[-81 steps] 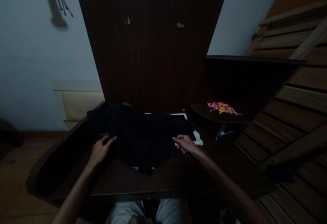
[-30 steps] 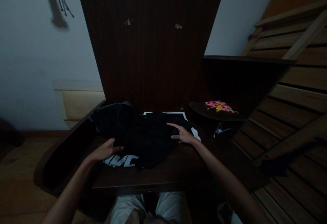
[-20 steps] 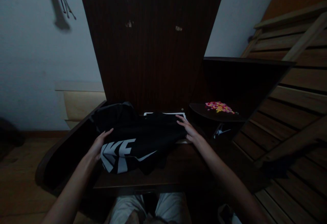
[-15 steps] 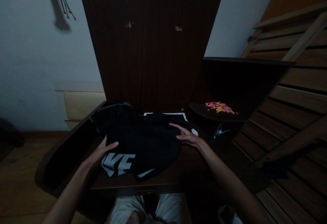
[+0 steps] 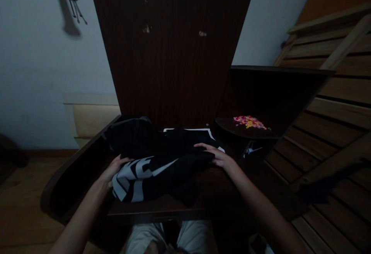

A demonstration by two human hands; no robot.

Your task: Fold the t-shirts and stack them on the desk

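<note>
A black garment [image 5: 174, 176] with large pale letters and a swoosh lies bunched on the dark wooden desk [image 5: 162, 206]. Its front part is lifted and folded in a ridge, and I cannot tell whether it is a shirt or a hoodie. At the left side, my left hand [image 5: 113, 169] is closed around the cloth beside the letters, its fingers partly hidden. My right hand [image 5: 216, 155] grips the opposite side, thumb and fingers on the fabric. Behind the garment shows the white edge of a flat thing [image 5: 188, 129], mostly covered by the cloth.
A curved raised side [image 5: 55, 192] bounds the desk on the left. To the right, a small shelf [image 5: 232, 128] bears a heap of pink and yellow bits [image 5: 249, 121]. A tall dark panel [image 5: 174, 64] stands behind, and wooden slats [image 5: 339, 111] rise at far right.
Both hands have closed on the garment's sides. The printed front part has been raised and turned back, so the letters and swoosh sit higher and more of them shows.
</note>
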